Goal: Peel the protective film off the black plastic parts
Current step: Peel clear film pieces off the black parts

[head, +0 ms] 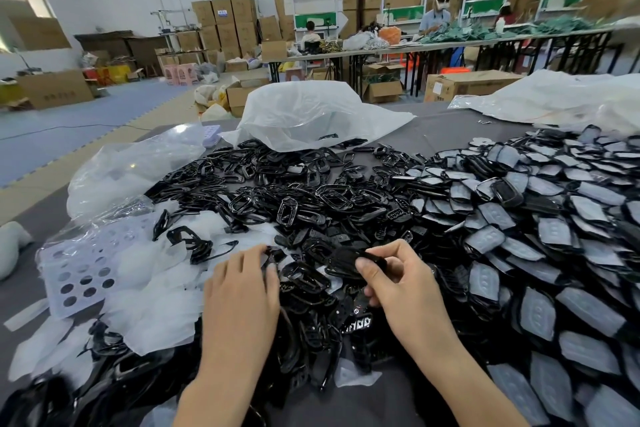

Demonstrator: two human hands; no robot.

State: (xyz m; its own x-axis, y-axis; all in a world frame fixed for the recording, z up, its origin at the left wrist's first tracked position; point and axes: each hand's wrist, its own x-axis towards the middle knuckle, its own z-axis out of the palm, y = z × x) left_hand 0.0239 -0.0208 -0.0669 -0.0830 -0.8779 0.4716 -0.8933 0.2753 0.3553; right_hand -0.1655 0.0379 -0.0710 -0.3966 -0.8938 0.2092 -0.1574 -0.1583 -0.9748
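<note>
Black plastic part point(346, 262), a flat dark shell, is pinched between the thumb and curled fingers of the right hand point(398, 288), just above the heap in the near middle of the grey worktop point(433, 132). Whether any film clings to it cannot be made out. The left hand point(242, 291) lies palm down just to the left. Its fingers are stretched forward and relaxed, with the tips touching the pile where the peeled films begin, and it grips nothing that shows.

Bare black parts point(311, 201), glossy frames and shells, sprawl across the middle of the worktop from under the hands to the far side. To the right lies a broad drift of covered parts point(554, 246), each with a pale grey film on its face, overlapping like scales out to the right edge. Left of the hands sits a heap of peeled films point(156, 291), white and translucent, with a few black frames on top. Just left of that lies a perforated sheet point(79, 274) with rows of round holes.

A crumpled clear bag point(131, 170) lies at the far left of the pile. A second bag point(311, 111) stands open at the far edge with parts at its mouth, and plastic sheeting point(561, 97) lies far right. Beyond, cardboard boxes point(225, 21) are stacked along the wall and people work at other long worktops point(346, 54).
</note>
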